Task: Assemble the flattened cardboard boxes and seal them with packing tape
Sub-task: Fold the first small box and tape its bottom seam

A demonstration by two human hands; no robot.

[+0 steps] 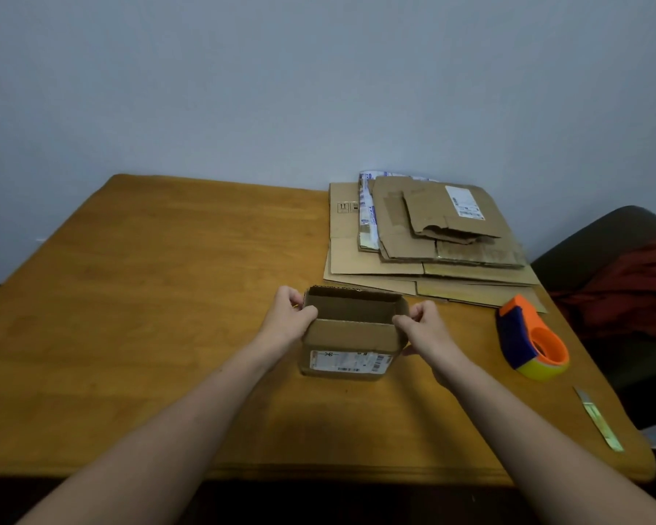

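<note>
while the small corrugated cardboard box (351, 333) stands open-topped on the table's near middle, the left hand (290, 316) grips its left wall and the right hand (423, 323) pinches its right. flattened cardboard boxes (432, 236) lie stacked behind to the right, an orange-and-blue tape dispenser (533, 339) just beside them. the smooth wooden table (167, 278) meets a plain grey wall (243, 89); open tabletop stretches left of the box to the rounded edge.

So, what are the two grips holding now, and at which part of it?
The small open box. The left grip pinches the top of its left wall, the right grip the top of its right wall.
</note>
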